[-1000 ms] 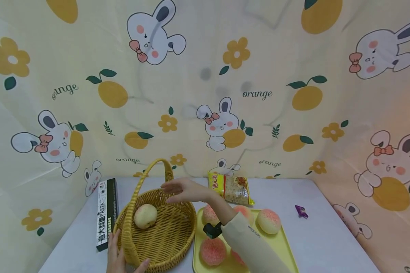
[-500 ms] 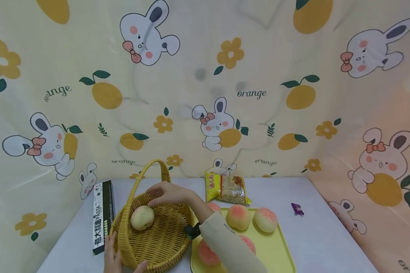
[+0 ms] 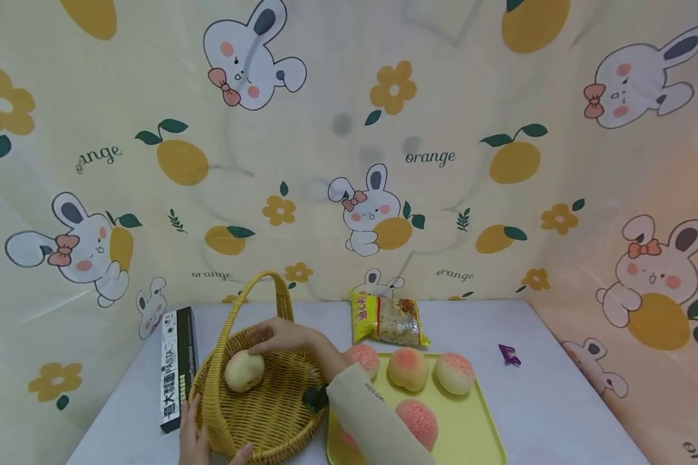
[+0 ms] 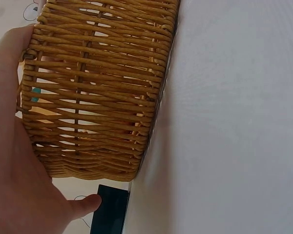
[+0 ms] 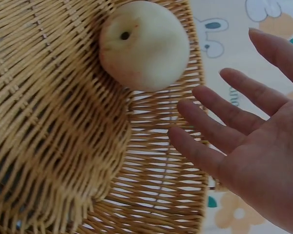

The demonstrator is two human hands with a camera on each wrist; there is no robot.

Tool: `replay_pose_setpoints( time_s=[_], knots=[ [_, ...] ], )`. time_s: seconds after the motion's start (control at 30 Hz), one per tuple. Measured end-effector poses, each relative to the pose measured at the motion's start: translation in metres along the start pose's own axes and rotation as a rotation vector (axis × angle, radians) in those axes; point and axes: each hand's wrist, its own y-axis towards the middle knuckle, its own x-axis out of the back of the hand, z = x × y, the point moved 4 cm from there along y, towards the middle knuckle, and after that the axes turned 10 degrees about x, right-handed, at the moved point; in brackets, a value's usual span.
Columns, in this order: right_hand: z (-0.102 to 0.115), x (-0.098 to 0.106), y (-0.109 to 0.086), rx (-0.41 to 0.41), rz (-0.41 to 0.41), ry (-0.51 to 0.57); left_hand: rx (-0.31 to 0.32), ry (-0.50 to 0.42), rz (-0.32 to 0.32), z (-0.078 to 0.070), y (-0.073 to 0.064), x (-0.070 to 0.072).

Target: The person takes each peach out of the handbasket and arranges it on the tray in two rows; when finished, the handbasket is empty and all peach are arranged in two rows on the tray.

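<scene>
A wicker basket (image 3: 273,416) with a tall arched handle stands left of centre. In it, a pale peach (image 3: 244,371) lies against the left side. My right hand (image 3: 282,337) is inside the basket, its fingertips overlapping the peach's upper right in the head view. In the right wrist view, that hand (image 5: 244,126) has its fingers spread and a gap separates them from the peach (image 5: 145,46). With my left hand (image 3: 200,436) I hold the basket's near left side by the handle's foot. The left wrist view shows this hand (image 4: 19,170) at the rim against the woven wall (image 4: 97,102).
A yellow tray (image 3: 471,436) with several pink peaches (image 3: 408,369) stands right of the basket, partly under my right sleeve (image 3: 372,413). Behind it lies a yellow food packet (image 3: 386,320). A pasta box (image 3: 177,368) lies left, a small purple wrapper (image 3: 508,354) right.
My right hand has moved left and down over the basket to the peach, uncovering more of the tray. The left hand stays on the basket. The head view has shifted slightly.
</scene>
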Motion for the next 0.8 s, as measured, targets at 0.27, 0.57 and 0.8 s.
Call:
replay_pose_setpoints(
  time_s=[0.27, 0.57, 0.8],
  knots=[
    [-0.016, -0.008, 0.002, -0.040, -0.025, 0.087, 0.032, 0.026, -0.004, 0.002, -0.003, -0.002],
    [-0.028, -0.017, 0.009, -0.019, -0.065, 0.104, 0.004, 0.021, -0.006, 0.001, -0.003, -0.003],
    [-0.029, -0.026, 0.013, -0.026, -0.076, 0.113, -0.006, 0.010, -0.031, 0.002, -0.003, -0.002]
  ],
)
